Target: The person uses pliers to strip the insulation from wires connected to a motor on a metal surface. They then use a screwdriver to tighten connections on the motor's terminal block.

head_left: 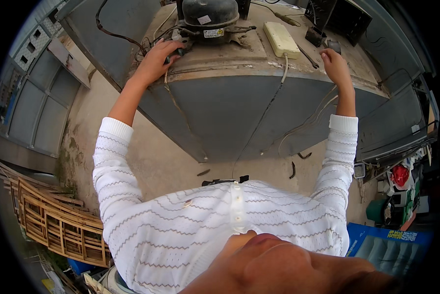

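Observation:
At the left of the metal workbench (230,68), my left hand (156,61) is closed around a dark-handled tool (179,52); its working end is hard to make out. Just beyond it stands a black refrigeration compressor (209,12) with stickers and thin pipes. My right hand (336,68) is at the bench's right side, thumb and fingers pinched together. Whatever is between them, if anything, is too small to name. Close to those fingertips lies a small dark cylindrical part (334,46). A thin dark metal tool (308,58) lies to the left of my right hand.
A cream power strip (281,39) rests mid-bench, its cord hanging over the front edge. Behind it is a handled tool (287,19). Black housings (347,22) stand at the back right. Wooden frames (63,220) are stacked at lower left; a blue box (386,247) is at lower right.

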Demonstrator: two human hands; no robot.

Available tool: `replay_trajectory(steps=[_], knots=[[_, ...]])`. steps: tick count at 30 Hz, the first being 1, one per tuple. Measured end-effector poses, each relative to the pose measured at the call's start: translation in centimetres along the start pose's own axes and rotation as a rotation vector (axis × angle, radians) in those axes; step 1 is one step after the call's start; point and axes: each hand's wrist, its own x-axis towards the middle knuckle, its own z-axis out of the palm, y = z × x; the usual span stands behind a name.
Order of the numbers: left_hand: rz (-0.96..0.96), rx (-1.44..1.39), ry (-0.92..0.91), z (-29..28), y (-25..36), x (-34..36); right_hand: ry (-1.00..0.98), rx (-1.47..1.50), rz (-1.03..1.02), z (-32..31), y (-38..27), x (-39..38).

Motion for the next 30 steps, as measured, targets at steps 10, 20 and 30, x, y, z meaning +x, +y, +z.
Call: replay_trajectory(steps=[10, 20, 30], knots=[[0.248, 0.009, 0.363, -2.1, 5.0, -1.2, -0.224, -0.235, 0.142, 3.0, 1.7, 2.0], [0.218, -0.472, 0.676, -6.1, 11.9, -2.0, -0.393, -0.446, 0.165, 5.7, 2.6, 6.0], [-0.048, -1.041, 0.592, -9.8, 16.5, 10.2, -0.269, -0.377, 0.281, 5.5, 1.5, 4.2]])
